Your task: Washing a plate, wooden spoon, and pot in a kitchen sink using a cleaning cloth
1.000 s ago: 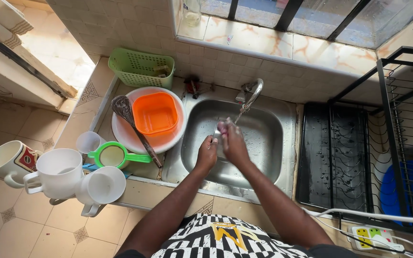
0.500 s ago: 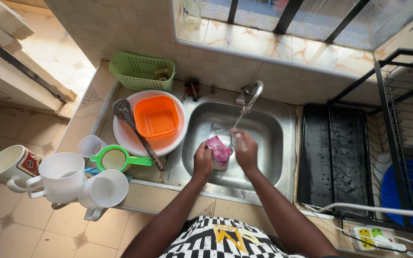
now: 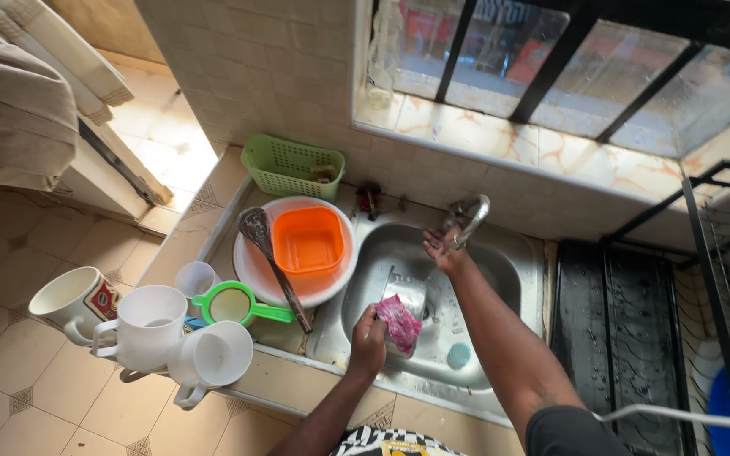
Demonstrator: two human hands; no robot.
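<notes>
Tiled kitchen corner below a barred window, steel sink (image 3: 500, 253) set in the table: left hand (image 3: 368, 344), fingers closed on one pink sponge (image 3: 400, 323) against one steel cup (image 3: 405, 291) at the basin's near left side; right hand (image 3: 439, 247), fingers loosely curled and empty, at the tap (image 3: 470, 218). Best kept over the basin, cup braced while the tap is worked. Left edge: three white mugs (image 3: 149, 325), one green strainer (image 3: 231, 302), one orange bowl (image 3: 307, 241).

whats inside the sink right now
Inside the sink: a metal cup with a pink cloth held against it by the left hand, and a small pale blue round thing. The right arm covers part of the basin floor.
</notes>
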